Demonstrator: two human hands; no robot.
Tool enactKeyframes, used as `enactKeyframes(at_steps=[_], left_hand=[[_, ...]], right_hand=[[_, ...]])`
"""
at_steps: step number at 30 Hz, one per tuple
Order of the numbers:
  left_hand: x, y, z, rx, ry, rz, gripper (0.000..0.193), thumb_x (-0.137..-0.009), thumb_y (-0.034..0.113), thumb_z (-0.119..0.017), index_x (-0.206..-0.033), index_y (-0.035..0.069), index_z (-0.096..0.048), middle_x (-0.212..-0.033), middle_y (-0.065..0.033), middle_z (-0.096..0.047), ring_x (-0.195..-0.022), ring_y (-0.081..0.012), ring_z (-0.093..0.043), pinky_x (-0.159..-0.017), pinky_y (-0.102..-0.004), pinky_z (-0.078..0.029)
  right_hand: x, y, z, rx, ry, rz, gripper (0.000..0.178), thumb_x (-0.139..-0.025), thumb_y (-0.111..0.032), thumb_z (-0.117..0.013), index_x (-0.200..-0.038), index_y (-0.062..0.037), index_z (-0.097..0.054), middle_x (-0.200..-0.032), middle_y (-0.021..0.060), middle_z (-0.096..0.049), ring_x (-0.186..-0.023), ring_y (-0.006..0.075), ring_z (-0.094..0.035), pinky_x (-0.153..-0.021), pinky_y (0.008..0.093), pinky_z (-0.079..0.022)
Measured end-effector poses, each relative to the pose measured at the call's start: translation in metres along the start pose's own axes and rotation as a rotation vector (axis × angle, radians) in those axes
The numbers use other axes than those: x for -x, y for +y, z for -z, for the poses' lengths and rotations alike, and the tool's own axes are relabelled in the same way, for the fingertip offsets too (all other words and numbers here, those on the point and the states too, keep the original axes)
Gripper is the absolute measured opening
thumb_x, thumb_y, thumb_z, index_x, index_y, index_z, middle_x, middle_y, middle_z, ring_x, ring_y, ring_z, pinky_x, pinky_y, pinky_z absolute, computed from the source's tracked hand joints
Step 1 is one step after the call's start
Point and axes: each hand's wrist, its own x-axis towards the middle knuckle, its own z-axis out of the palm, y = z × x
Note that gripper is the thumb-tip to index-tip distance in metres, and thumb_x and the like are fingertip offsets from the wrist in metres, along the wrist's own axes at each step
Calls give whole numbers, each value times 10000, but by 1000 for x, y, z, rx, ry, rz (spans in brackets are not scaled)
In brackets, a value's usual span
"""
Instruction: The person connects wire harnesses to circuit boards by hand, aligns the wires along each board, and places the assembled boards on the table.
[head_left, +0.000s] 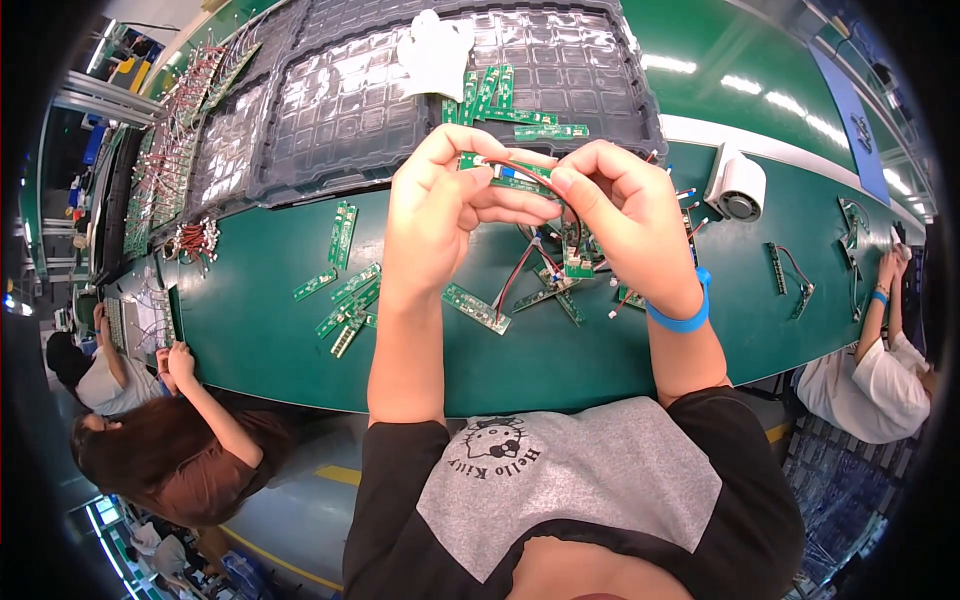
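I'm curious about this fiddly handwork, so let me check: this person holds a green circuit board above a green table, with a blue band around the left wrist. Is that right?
Not quite. The head view shows the blue band around the wrist of the right hand, not the left. The green circuit board is indeed held above the green table.

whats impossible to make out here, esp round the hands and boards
- Head view: part of the green circuit board held in the left hand; its fingers cover it.
- Head view: how the right hand grips the red-and-black cable; thumb and curled fingers hide it.
- Head view: components on the loose boards; too small.
- Head view: far-right co-worker's work; too small near the rim.
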Motion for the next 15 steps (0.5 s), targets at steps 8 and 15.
enactKeyframes(at_steps=[8,15], left_hand=[[-1,1,1,17,-13,4,139,-864,73,-378,-955,-24,-418,-985,-298,-558,-765,-348,-638,-651,-370,-558],[0,1,0,1,-9,1,143,-867,85,-387,-955,-23,-418,-986,-300,-557,-766,-347,-638,-649,-368,-558]], right_hand=[[0,-1,1,-27,-19,-9,159,-849,-123,-559,-768,13,-548,-613,-25,-500,-534,13,-420,-443,187,-332],[0,-1,0,-9,-9,6,155,-847,-120,-561,-772,15,-551,-614,-24,-503,-532,13,-418,-444,186,-332]])
